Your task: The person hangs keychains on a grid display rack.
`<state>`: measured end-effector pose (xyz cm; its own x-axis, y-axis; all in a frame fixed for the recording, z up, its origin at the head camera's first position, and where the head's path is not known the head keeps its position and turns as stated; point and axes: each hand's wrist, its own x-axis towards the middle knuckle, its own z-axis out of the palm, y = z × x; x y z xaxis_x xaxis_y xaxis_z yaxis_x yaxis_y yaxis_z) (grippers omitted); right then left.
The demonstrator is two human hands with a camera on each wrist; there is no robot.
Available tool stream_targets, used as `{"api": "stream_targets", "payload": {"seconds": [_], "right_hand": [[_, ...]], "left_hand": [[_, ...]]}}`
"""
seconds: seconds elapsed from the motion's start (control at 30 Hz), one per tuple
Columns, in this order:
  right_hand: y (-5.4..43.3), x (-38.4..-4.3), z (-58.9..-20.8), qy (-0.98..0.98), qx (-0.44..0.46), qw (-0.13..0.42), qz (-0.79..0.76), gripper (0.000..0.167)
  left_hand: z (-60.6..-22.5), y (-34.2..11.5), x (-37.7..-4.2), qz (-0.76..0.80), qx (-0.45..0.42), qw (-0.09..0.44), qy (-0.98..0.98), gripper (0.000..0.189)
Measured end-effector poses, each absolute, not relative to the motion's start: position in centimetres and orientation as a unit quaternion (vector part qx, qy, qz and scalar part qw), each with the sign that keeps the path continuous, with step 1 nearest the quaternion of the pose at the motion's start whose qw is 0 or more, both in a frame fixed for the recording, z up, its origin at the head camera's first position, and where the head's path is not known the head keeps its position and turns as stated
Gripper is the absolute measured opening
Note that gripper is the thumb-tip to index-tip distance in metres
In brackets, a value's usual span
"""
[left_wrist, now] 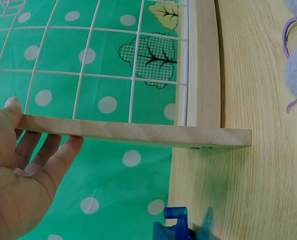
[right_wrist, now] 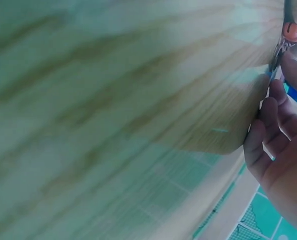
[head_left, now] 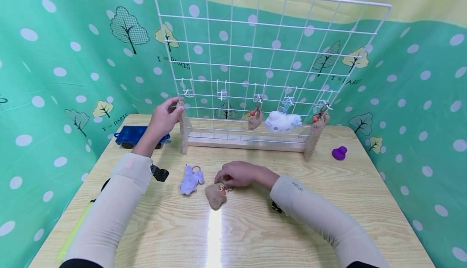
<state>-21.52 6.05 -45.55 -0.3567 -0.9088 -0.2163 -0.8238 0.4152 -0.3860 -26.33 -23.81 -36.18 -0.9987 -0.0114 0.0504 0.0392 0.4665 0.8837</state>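
My left hand [head_left: 166,118] grips the top of the left wooden upright [head_left: 183,128] of a white wire grid rack [head_left: 233,61]. In the left wrist view the thumb lies on one side of that upright and the fingers on the other. On the table in front of the rack, my right hand [head_left: 238,174] pinches the metal ring of a brown plush keychain [head_left: 215,197]. An orange bell [right_wrist: 292,31] and its clasp show by the fingertips in the right wrist view. Just left of it lies a lavender plush keychain [head_left: 189,180] with a purple ring.
From hooks on the rack hang a small brown plush keychain [head_left: 255,121], a white plush [head_left: 281,121] and another brown plush [head_left: 316,132] at the right upright. White hooks [head_left: 222,93] sit further left. A blue toy cart [head_left: 133,135] and a purple knobbed object [head_left: 339,153] flank the rack.
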Motion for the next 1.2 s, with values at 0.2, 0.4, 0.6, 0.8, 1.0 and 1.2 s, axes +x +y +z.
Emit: {"api": "stream_targets", "payload": {"seconds": [0.2,0.4,0.6,0.8,1.0,1.2], "right_hand": [[5.91,-21.58,-45.63,0.821,-0.518,0.213,-0.112,0.014],[5.85,-21.5,-45.7,0.824,-0.512,0.211,-0.118,0.007],[6.02,-21.46,-45.68,0.816,-0.526,0.209,-0.119,0.024],[5.94,-21.63,-45.41,0.817,-0.519,0.223,-0.114,0.018],[6.07,-21.8,-45.43,0.821,-0.5,0.235,-0.143,0.011],[6.73,-21.95,-45.46,0.814,-0.495,0.241,-0.185,0.009]], "left_hand": [[-36.23,-23.81,-26.36,-0.517,-0.009,0.028,-0.856,0.052],[-36.22,-23.82,-26.33,-0.519,-0.011,0.027,-0.854,0.051],[-36.08,-23.75,-26.22,-0.513,-0.004,0.025,-0.858,0.052],[-35.97,-23.67,-26.22,-0.512,-0.005,0.028,-0.858,0.051],[-36.11,-23.68,-26.34,-0.512,-0.003,0.027,-0.858,0.051],[-36.25,-23.63,-26.46,-0.51,-0.002,0.027,-0.86,0.05]]}}
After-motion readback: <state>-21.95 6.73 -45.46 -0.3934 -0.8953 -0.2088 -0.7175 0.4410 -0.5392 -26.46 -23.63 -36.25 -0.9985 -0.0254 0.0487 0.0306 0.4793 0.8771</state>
